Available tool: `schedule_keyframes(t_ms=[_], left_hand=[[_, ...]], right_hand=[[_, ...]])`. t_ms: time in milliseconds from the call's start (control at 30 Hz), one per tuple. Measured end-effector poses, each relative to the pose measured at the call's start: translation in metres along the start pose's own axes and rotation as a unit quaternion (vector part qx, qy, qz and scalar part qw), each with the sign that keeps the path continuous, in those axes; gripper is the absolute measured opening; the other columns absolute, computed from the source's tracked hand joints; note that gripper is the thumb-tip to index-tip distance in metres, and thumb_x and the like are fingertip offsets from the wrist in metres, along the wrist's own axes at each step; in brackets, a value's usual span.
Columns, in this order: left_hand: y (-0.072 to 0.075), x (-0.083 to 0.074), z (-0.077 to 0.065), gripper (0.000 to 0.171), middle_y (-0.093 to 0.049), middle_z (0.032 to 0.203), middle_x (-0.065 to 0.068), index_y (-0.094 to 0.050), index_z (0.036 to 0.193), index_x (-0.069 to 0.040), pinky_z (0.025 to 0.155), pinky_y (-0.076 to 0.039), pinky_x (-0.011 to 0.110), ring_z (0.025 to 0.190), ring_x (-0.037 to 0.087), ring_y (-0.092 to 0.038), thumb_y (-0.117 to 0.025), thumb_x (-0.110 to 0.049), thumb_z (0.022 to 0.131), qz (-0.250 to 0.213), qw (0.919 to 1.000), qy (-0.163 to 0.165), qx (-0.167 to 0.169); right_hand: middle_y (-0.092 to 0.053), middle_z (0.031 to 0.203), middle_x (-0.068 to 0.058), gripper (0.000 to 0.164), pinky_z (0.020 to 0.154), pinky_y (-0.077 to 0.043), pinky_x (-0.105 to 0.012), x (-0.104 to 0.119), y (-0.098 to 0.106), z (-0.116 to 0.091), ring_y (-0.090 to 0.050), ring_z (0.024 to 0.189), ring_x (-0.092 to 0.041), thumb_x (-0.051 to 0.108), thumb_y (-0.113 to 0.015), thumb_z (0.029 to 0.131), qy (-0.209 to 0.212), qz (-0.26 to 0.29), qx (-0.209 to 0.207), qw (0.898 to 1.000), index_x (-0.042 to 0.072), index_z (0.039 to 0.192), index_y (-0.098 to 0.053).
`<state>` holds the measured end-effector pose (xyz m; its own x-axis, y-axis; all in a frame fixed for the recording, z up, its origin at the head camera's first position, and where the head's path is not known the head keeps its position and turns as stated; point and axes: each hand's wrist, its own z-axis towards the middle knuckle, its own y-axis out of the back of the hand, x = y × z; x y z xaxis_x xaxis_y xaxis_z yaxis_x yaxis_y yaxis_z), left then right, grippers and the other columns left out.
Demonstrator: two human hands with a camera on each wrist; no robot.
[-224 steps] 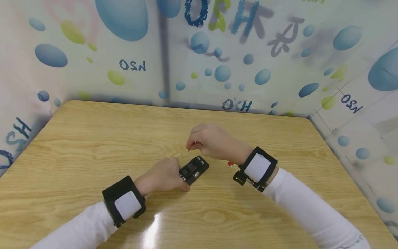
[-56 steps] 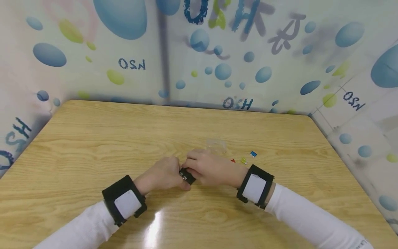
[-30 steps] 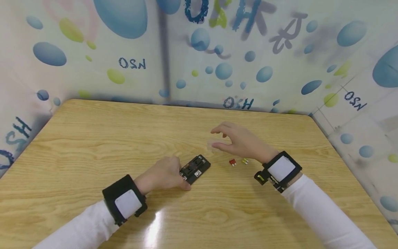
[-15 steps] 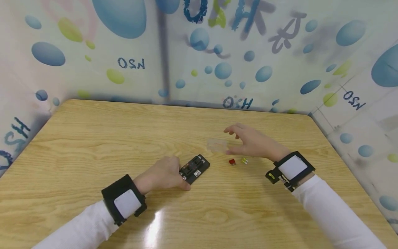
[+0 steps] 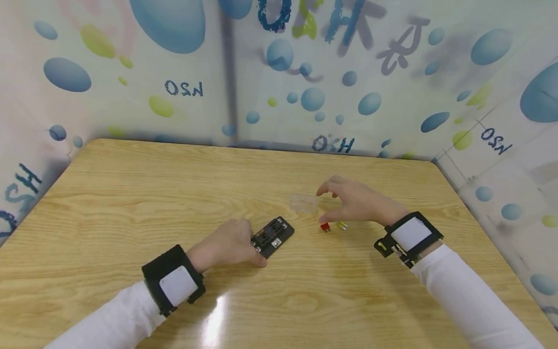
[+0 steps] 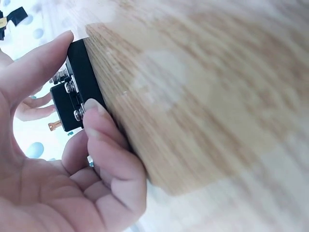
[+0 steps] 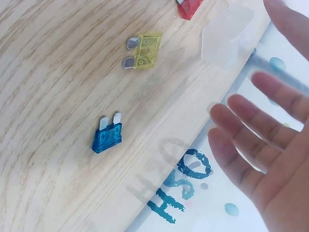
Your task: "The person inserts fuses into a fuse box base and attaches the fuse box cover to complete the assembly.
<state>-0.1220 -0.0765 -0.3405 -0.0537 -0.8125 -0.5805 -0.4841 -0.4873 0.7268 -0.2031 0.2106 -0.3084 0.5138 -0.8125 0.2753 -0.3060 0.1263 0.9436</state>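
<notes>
My left hand [image 5: 226, 245] grips the near-left end of a black fuse block [image 5: 274, 237], which lies flat on the table. In the left wrist view, thumb and curled fingers clasp its sides, and a small orange piece [image 6: 54, 125] sticks out beside its metal screws. My right hand [image 5: 354, 201] hovers with fingers spread and nothing held. Its thumb tip is close to a red blade fuse [image 5: 325, 227]; whether they touch I cannot tell. A yellow blade fuse [image 5: 342, 226] lies just right of it. The right wrist view shows a blue blade fuse [image 7: 107, 138] too, hidden by my hand from the head.
A clear plastic cover [image 5: 303, 203] lies behind the fuse block, left of my right fingertips. The wooden table [image 5: 174, 179] ends at a patterned wall [image 5: 196, 116] at the back. Both wrists carry black straps with cameras.
Earlier my right hand pinched a small thing above the fuse block, then worked on the block. It has since moved right, past the clear cover, to the loose fuses. My left hand stays put.
</notes>
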Motion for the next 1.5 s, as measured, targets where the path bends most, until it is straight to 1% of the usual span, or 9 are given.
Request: schedule_keyframes(t_ms=[133, 300, 467, 567, 733, 933, 1100, 1367, 1500], left_hand=[[0.000, 0.000, 0.000, 0.040, -0.052, 0.061, 0.000, -0.060, 0.071, -0.006, 0.048, -0.033, 0.024, 0.053, 0.014, -0.044, -0.089, -0.033, 0.063, -0.002, 1.0000, -0.002, 0.000], [0.000, 0.000, 0.000, 0.041, -0.052, 0.061, 0.001, -0.059, 0.072, -0.006, 0.048, -0.033, 0.025, 0.053, 0.014, -0.044, -0.089, -0.032, 0.063, -0.006, 1.0000, -0.006, -0.002], [0.000, 0.000, 0.000, 0.039, -0.051, 0.059, 0.000, -0.060, 0.070, -0.007, 0.048, -0.032, 0.024, 0.052, 0.013, -0.042, -0.089, -0.032, 0.064, -0.005, 1.0000, -0.005, -0.001], [0.000, 0.000, 0.000, 0.038, -0.050, 0.057, -0.002, -0.060, 0.067, -0.007, 0.047, -0.030, 0.024, 0.050, 0.012, -0.040, -0.088, -0.032, 0.065, -0.005, 1.0000, -0.005, 0.001], [0.000, 0.001, 0.000, 0.037, -0.052, 0.056, -0.001, -0.061, 0.068, -0.007, 0.047, -0.031, 0.023, 0.050, 0.012, -0.042, -0.088, -0.032, 0.065, -0.007, 1.0000, -0.006, 0.001], [0.000, 0.001, 0.000, 0.036, -0.051, 0.055, -0.001, -0.061, 0.066, -0.008, 0.047, -0.030, 0.023, 0.049, 0.011, -0.040, -0.088, -0.032, 0.065, -0.008, 0.9999, -0.006, 0.001], [0.000, 0.000, -0.001, 0.036, -0.050, 0.054, -0.002, -0.061, 0.065, -0.008, 0.047, -0.029, 0.023, 0.049, 0.011, -0.040, -0.088, -0.032, 0.065, -0.008, 1.0000, -0.004, 0.002], [0.000, 0.001, -0.001, 0.036, -0.049, 0.054, -0.002, -0.061, 0.065, -0.008, 0.046, -0.029, 0.023, 0.048, 0.011, -0.039, -0.088, -0.032, 0.065, -0.007, 1.0000, -0.006, 0.002], [-0.001, 0.001, -0.001, 0.036, -0.050, 0.055, -0.002, -0.061, 0.066, -0.008, 0.046, -0.030, 0.023, 0.048, 0.011, -0.040, -0.088, -0.032, 0.065, -0.009, 0.9999, -0.007, -0.001]], right_hand=[[-0.061, 0.124, -0.005, 0.048, 0.094, -0.051, -0.047, 0.001, -0.001, 0.000, -0.059, 0.111, -0.026, 0.046, -0.078, 0.081, 0.021, -0.004, 0.006, 1.000, 0.019, 0.120, -0.068], [-0.062, 0.122, -0.001, 0.044, 0.094, -0.050, -0.046, 0.001, -0.002, -0.001, -0.059, 0.110, -0.025, 0.043, -0.079, 0.080, 0.033, 0.007, 0.020, 0.999, 0.023, 0.117, -0.069], [-0.065, 0.113, 0.002, 0.035, 0.090, -0.051, -0.043, 0.006, -0.006, -0.001, -0.061, 0.104, -0.021, 0.035, -0.081, 0.079, 0.052, 0.008, 0.033, 0.998, 0.024, 0.111, -0.071], [-0.065, 0.109, 0.002, 0.033, 0.086, -0.051, -0.039, 0.008, -0.010, 0.000, -0.061, 0.097, -0.019, 0.030, -0.081, 0.079, 0.070, -0.005, 0.040, 0.997, 0.023, 0.109, -0.071], [-0.065, 0.102, 0.001, 0.031, 0.078, -0.048, -0.034, 0.009, -0.015, 0.002, -0.057, 0.086, -0.016, 0.024, -0.082, 0.078, 0.104, -0.030, 0.033, 0.994, 0.020, 0.107, -0.072], [-0.063, 0.097, 0.000, 0.028, 0.075, -0.047, -0.030, 0.012, -0.017, 0.002, -0.054, 0.081, -0.012, 0.019, -0.081, 0.079, 0.098, -0.033, 0.049, 0.993, 0.019, 0.105, -0.072], [-0.060, 0.092, 0.000, 0.024, 0.073, -0.046, -0.027, 0.013, -0.018, 0.002, -0.052, 0.080, -0.012, 0.010, -0.080, 0.080, 0.095, -0.019, 0.062, 0.993, 0.018, 0.101, -0.072], [-0.053, 0.083, 0.001, 0.020, 0.068, -0.042, -0.023, 0.010, -0.021, 0.002, -0.046, 0.076, -0.010, 0.000, -0.075, 0.081, 0.111, 0.002, 0.078, 0.991, 0.017, 0.087, -0.067], [-0.052, 0.077, 0.002, 0.023, 0.065, -0.042, -0.020, 0.008, -0.022, 0.002, -0.046, 0.072, -0.008, -0.006, -0.072, 0.079, 0.140, -0.012, 0.063, 0.988, 0.015, 0.078, -0.063]])
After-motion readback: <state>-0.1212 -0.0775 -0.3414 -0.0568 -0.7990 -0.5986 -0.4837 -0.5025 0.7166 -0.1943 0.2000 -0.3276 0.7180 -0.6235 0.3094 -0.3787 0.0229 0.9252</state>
